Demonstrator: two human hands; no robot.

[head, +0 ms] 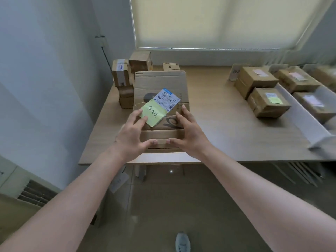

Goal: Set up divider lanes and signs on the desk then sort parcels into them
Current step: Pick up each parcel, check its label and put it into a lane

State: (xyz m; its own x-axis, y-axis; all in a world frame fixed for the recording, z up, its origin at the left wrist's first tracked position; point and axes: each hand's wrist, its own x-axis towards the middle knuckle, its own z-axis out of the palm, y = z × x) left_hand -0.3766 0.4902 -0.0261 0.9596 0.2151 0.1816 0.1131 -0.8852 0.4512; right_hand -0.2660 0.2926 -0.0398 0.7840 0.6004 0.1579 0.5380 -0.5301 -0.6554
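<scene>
Soft daylight filters through the drawn roller blind [223,20], leaving the room evenly but dimly lit. Shadows on the tabletop [218,128] are faint. Wide-angle distortion bends the edges; the frame is slightly soft throughout.

We see a matt brown cardboard parcel [161,91] with creased, worn faces on the desk [218,128], whose top is pale wood-grain laminate, smooth and dull. On the parcel lie a glossy printed paper label [168,99] and a matt green paper note [152,115]. Right of the parcel, white dividers [305,122] look smooth, like card.
</scene>
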